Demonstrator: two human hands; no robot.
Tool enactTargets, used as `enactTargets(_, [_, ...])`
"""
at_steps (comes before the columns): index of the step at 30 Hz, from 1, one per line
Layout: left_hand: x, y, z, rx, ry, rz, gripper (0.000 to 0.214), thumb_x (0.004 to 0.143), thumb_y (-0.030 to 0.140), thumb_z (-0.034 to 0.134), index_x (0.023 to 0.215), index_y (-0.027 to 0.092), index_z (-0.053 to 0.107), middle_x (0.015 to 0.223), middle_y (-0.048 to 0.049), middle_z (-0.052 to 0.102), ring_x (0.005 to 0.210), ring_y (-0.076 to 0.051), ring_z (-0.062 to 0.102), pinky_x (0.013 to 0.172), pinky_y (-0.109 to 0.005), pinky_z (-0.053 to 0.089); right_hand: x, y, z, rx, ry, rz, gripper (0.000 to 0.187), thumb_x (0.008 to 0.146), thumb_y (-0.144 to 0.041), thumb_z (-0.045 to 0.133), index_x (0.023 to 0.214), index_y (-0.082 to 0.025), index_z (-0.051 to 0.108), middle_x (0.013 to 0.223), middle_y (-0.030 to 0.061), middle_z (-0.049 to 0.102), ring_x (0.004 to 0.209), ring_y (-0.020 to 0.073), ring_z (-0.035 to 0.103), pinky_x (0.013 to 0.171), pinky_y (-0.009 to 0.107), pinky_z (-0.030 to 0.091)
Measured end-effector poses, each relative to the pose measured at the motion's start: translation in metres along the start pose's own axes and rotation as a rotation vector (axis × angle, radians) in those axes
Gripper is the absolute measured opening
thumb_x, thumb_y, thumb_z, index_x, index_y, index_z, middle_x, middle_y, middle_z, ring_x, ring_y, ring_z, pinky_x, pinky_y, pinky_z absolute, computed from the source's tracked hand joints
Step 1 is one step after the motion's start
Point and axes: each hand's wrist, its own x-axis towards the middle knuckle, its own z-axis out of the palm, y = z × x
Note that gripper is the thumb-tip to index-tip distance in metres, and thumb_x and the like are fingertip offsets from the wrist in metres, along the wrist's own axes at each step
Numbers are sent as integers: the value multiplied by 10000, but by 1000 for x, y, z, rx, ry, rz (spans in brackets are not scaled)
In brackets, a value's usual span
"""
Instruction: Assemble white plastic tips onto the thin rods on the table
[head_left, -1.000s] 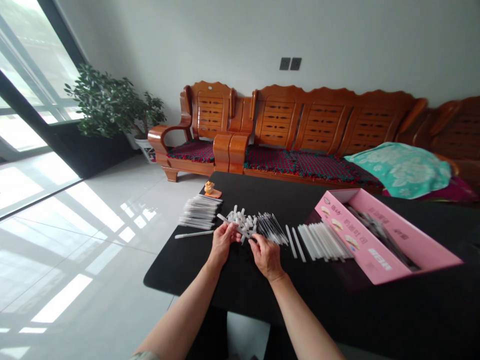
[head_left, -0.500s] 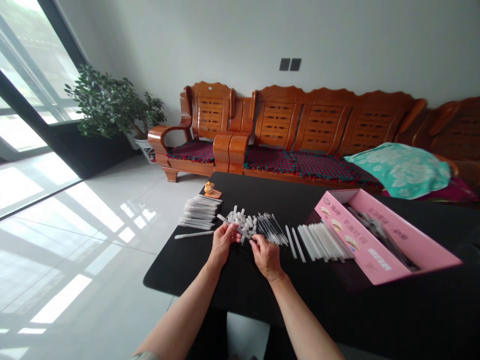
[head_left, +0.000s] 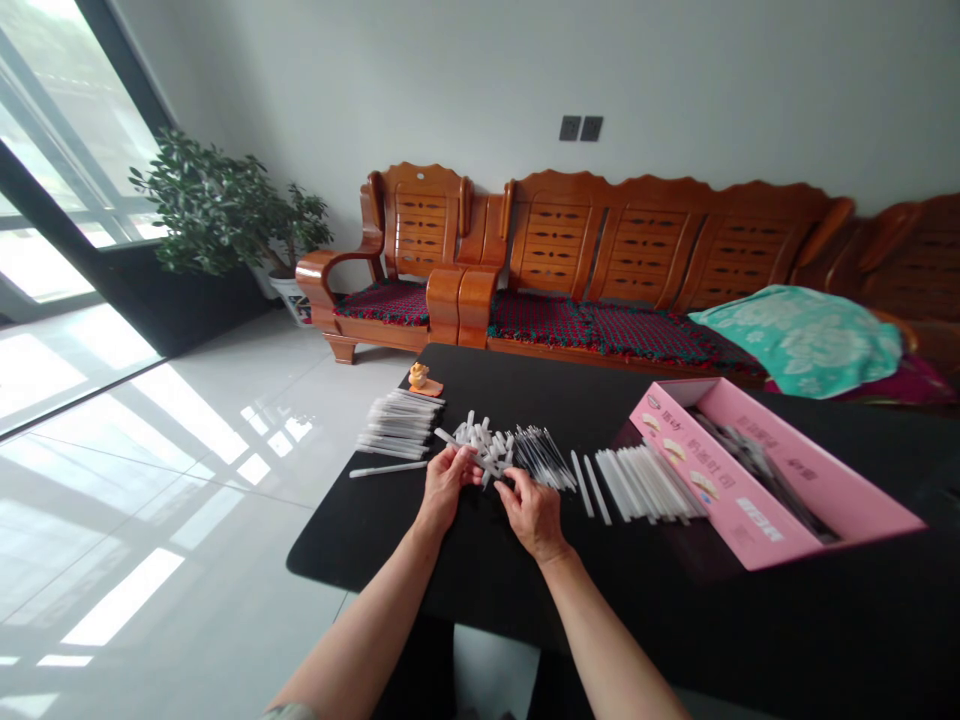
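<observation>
My left hand point(head_left: 448, 490) grips a white plastic tube point(head_left: 459, 444) at the near edge of a heap of white plastic pen parts point(head_left: 480, 437). My right hand point(head_left: 534, 515) sits just to its right, fingers pinched at the heap's near edge; whatever they hold is too small to tell. Thin pen refills point(head_left: 541, 458) with dark ends lie right of the heap. Beyond them is a row of white pen barrels point(head_left: 641, 483). Another bundle of white barrels point(head_left: 397, 425) lies to the left, with a single white pen point(head_left: 388, 469) near my left hand.
All this lies on a black table point(head_left: 420, 580). A long pink cardboard box point(head_left: 739, 475) holding dark-tipped refills stands at the right, and a small orange-and-yellow ornament point(head_left: 418, 378) at the far edge. Behind are a wooden sofa, a teal cloth, a potted plant and a bright window.
My right hand has shifted slightly left toward the heap, its fingers now spread a little more. My left hand and the items on the table look unchanged.
</observation>
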Motion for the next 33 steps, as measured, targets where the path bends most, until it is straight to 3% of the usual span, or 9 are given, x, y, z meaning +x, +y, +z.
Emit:
enactTargets(13, [1,5,-3,-41,166,100,414,710,520,759,825,132,668,593,2,639,517,-103,580,549,-214,470,-2,3,2,-55,-1,-18,182,952,-241,509,868,-176,657,641,24,674,542,151,622,557,263,352])
enactTargets(22, [-2,4,-1,2,71,71,404,729,503,755,855,127,677,598,1,632,521,-108,588,528,-211,480,0,-1,1,-70,-5,-18,194,964,-290,521,967,-167,672,667,39,700,547,168,643,554,271,370])
enactTargets(27, [-1,4,-1,30,38,75,416,735,506,747,859,117,671,611,-8,633,536,-121,607,530,-224,506,1,-2,-2,-1,-1,-45,237,974,-205,478,847,-187,677,677,26,697,590,136,644,591,246,366])
enactTargets(33, [7,11,-14,-114,374,326,397,790,508,688,920,145,592,677,-9,664,566,-112,633,548,-216,526,-1,9,-9,-61,90,73,234,942,-218,485,810,-172,673,683,30,681,614,133,610,633,242,357])
